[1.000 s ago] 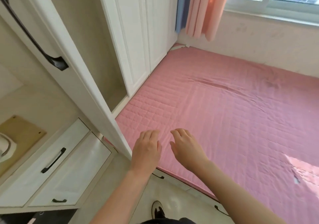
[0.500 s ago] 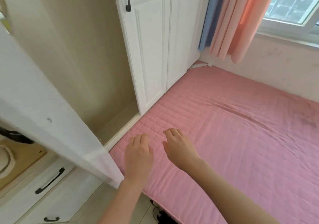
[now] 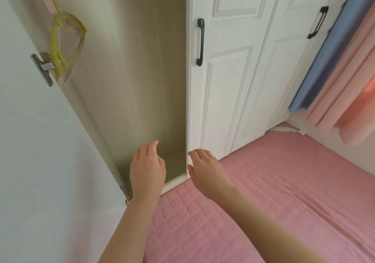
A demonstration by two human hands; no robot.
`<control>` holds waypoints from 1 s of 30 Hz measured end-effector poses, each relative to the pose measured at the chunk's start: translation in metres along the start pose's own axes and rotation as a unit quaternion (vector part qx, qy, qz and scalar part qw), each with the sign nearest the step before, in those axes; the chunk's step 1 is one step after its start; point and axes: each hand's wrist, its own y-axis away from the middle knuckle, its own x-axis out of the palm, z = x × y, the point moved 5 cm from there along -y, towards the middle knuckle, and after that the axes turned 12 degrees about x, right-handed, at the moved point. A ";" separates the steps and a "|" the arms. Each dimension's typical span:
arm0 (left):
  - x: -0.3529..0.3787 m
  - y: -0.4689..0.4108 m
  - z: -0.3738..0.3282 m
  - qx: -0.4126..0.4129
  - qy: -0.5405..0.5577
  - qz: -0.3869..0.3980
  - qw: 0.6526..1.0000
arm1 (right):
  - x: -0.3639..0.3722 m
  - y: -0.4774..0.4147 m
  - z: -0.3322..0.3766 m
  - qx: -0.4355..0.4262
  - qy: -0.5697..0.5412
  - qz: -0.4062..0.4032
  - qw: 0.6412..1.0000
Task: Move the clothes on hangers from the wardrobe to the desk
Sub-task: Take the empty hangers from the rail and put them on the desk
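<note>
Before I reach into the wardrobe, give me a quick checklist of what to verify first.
1. Door swung clear of the wardrobe: ok.
2. Left grip free: ok, open and holding nothing.
3. Right grip free: ok, open and holding nothing.
4. Hangers in sight: ok, a yellow hanger and a pink hanger hang at the top left.
5. Clothes on those hangers: not ok, both look bare in what shows.
6. Desk ready for the clothes: cannot tell, it is out of view.
</note>
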 end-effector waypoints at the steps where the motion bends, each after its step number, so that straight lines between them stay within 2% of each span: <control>1: -0.003 -0.013 0.006 -0.004 -0.008 -0.011 1.000 | -0.005 -0.016 0.003 -0.011 -0.005 -0.008 1.000; 9: -0.038 -0.116 0.036 -0.031 -0.065 -0.092 0.993 | -0.048 -0.128 0.052 -0.101 -0.046 -0.062 0.992; 16: -0.082 -0.196 0.075 -0.044 -0.128 -0.168 0.977 | -0.063 -0.215 0.101 -0.140 -0.059 -0.056 0.987; 23: -0.137 -0.268 0.122 -0.062 -0.197 -0.187 0.960 | -0.080 -0.279 0.153 -0.168 -0.066 -0.063 0.981; 26: -0.150 -0.291 0.139 -0.106 -0.181 -0.179 0.961 | -0.090 -0.299 0.175 -0.182 -0.091 -0.063 0.977; 30: -0.153 -0.308 0.157 -0.203 -0.080 -0.168 0.961 | -0.102 -0.326 0.200 -0.172 -0.180 -0.043 0.968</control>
